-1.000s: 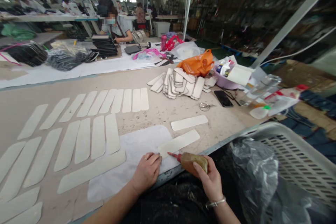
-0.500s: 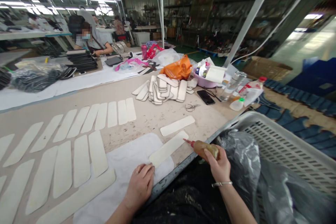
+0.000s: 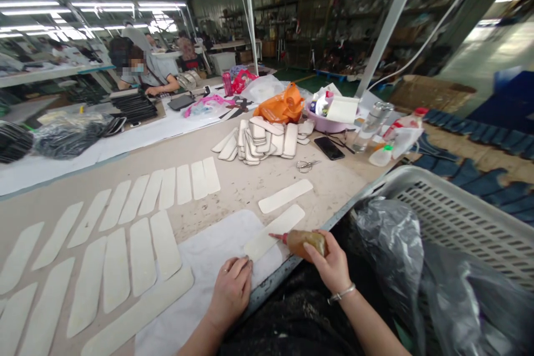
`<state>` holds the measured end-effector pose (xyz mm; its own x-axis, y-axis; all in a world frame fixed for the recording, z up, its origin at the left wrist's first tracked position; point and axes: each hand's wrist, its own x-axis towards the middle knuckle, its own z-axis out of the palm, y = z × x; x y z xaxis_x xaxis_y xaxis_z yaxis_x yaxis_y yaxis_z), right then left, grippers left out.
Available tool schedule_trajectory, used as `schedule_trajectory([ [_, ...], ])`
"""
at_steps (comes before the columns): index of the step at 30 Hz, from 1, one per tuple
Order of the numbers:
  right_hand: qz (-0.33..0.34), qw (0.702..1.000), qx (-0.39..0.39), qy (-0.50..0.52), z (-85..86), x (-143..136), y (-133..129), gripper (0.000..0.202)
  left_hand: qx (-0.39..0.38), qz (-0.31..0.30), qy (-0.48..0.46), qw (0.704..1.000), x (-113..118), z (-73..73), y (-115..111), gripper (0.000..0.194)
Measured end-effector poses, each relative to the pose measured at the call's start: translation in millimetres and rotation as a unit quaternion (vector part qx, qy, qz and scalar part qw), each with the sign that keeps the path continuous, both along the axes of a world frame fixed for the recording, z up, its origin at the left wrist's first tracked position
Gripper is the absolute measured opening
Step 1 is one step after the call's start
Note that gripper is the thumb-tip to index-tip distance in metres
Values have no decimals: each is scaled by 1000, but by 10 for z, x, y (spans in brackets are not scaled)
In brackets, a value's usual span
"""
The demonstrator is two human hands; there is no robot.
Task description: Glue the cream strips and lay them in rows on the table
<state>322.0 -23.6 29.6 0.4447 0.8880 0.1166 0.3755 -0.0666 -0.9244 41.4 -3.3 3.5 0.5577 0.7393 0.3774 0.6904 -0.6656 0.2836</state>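
My right hand [image 3: 330, 262] is wrapped round a squeeze bottle [image 3: 306, 243] of brownish liquid. The bottle lies tilted, its thin red nozzle pointing left over a white rounded strip [image 3: 287, 221]; whether the tip touches the strip I cannot tell. At the strip's near left end, my left hand [image 3: 232, 287] keeps its curled fingers together on the edge, thumb hidden. Under that strip is a white sheet [image 3: 208, 258]. A second white strip [image 3: 286, 196] lies just beyond. Rows of similar strips [image 3: 142, 256] spread over the table to the left.
Beyond the strips sit a heap of dark-edged pads [image 3: 262, 142], scissors [image 3: 306, 166], a phone [image 3: 329, 148], an orange bag [image 3: 281, 104] and a purple basin [image 3: 329, 122]. A plastic crate [image 3: 467, 200] with grey film stands right of the table edge. Another person [image 3: 154, 80] works further back.
My right hand has brought the bottle leftward, so its nozzle is now over the middle of the strip instead of at its far right end. The left hand stays at the strip's near end.
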Motion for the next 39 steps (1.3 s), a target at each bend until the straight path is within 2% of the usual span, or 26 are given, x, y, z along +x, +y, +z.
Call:
schedule_trajectory([
  [4, -110, 993, 12, -51, -47, 413, 121, 47, 8, 0, 1, 1000, -7, -17, 6, 27],
  [7, -157, 985, 6, -70, -62, 569, 133, 50, 12, -3, 7, 1000, -23, -31, 16, 28],
  [9, -149, 988, 9, -37, -54, 549, 99, 50, 19, -7, 8, 1000, -30, -37, 25, 28],
  [12, -67, 997, 16, 47, -21, 391, 16, 47, 25, -10, 7, 1000, -25, -35, 34, 27],
  [15, -1, 998, 0, 58, 8, 256, -39, 44, 31, -2, 2, 1000, -6, -24, 28, 25],
  [17, -25, 999, -3, 28, 10, 262, -37, 43, 34, 1, -3, 999, 6, -11, 23, 24],
  [20, -109, 994, 5, -14, -5, 413, 13, 45, 35, -5, -8, 999, 20, 31, 35, 23],
  [23, -150, 989, 11, -2, -5, 598, 83, 49, 29, -18, -9, 999, 48, 109, 90, 21],
  [26, -163, 986, 21, 30, 17, 689, 168, 50, 15, -18, -8, 1000, 99, 199, 164, 21],
  [30, -166, 985, 23, 47, 22, 671, 303, 49, -6, -5, 12, 1000, 157, 252, 227, 24],
  [34, -163, 985, 22, 58, -2, 638, 373, 49, -13, -13, 18, 1000, 148, 205, 241, 24],
  [39, -175, 983, 6, 57, 7, 688, 256, 49, -7, -11, 16, 1000, 123, 123, 231, 21],
])
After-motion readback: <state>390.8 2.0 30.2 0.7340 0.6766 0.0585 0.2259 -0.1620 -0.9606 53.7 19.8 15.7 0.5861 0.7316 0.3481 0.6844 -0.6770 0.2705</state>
